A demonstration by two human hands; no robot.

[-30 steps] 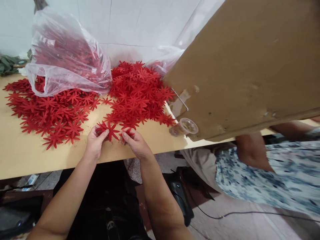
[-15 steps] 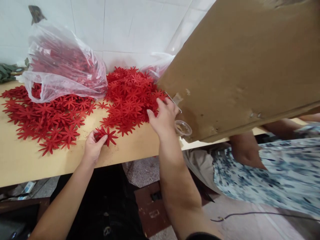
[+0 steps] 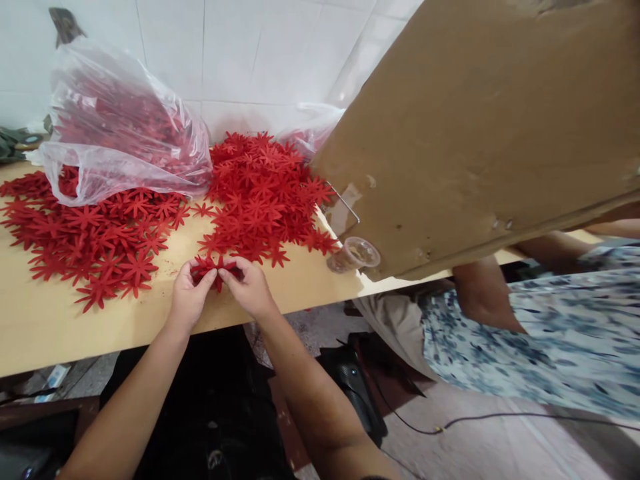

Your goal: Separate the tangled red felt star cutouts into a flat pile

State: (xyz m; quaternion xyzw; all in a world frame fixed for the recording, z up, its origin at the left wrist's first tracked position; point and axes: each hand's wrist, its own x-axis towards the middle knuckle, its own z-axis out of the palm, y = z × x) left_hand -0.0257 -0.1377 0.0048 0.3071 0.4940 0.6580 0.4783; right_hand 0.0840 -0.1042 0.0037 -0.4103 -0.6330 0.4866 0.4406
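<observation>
At the table's front edge, my left hand (image 3: 189, 288) pinches a red flower-shaped cutout (image 3: 219, 277) between thumb and fingers. My right hand (image 3: 247, 285) grips the same red piece from the other side, the thumbs almost meeting. Whether several pieces are stacked there is partly hidden by the fingers. Just behind my hands spreads a heap of loose red flower cutouts (image 3: 260, 207). To the left lies another heap of them (image 3: 100, 240), partly under a clear plastic bag (image 3: 130, 143) filled with more red pieces.
A large brown cardboard sheet (image 3: 475, 133) leans over the table's right side. A clear plastic cup (image 3: 356, 255) and a bent metal wire (image 3: 345, 203) are by its lower corner. Another plastic bag (image 3: 313, 130) lies against the tiled wall. A person in patterned clothing (image 3: 540, 333) sits at the right.
My right hand has moved left and down from the right edge of the middle heap to meet my left hand at the red piece. My left hand has stayed in place.
</observation>
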